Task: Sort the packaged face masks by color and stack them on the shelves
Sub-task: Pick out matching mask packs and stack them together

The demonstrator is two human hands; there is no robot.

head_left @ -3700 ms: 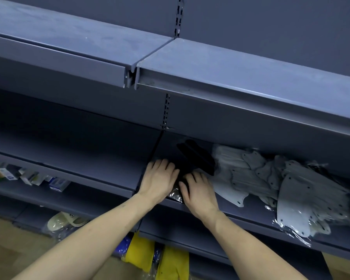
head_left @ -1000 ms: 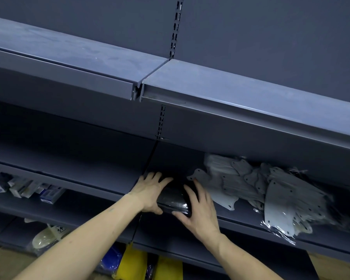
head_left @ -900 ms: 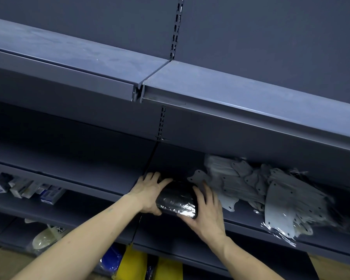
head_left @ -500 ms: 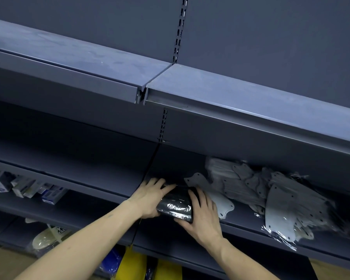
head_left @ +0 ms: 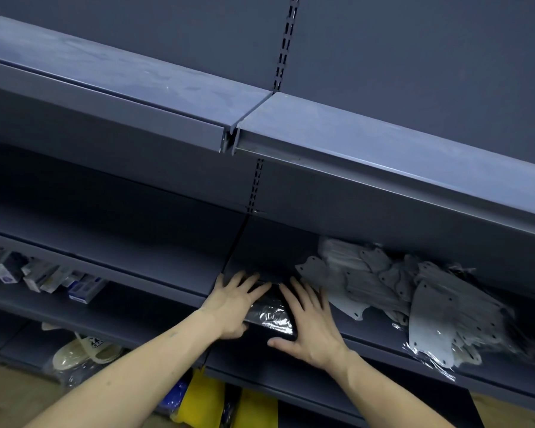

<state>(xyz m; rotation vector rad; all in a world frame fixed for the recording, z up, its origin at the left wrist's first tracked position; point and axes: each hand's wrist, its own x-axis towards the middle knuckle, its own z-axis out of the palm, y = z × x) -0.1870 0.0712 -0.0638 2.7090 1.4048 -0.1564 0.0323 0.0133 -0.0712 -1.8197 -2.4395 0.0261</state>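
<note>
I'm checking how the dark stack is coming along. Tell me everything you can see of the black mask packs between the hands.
The black mask packs form a small dark stack in glossy clear plastic that catches the light. It lies flat at the left end of the middle shelf, at its front edge. The left hand presses its left side, the right hand its right side and top, fingers straight. The grey mask packs lie just to its right.

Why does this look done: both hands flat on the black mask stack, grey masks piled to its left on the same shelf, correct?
Not quite. In the head view the grey masks lie to the right of the black mask stack, not left. Left hand and right hand do press it.
</note>
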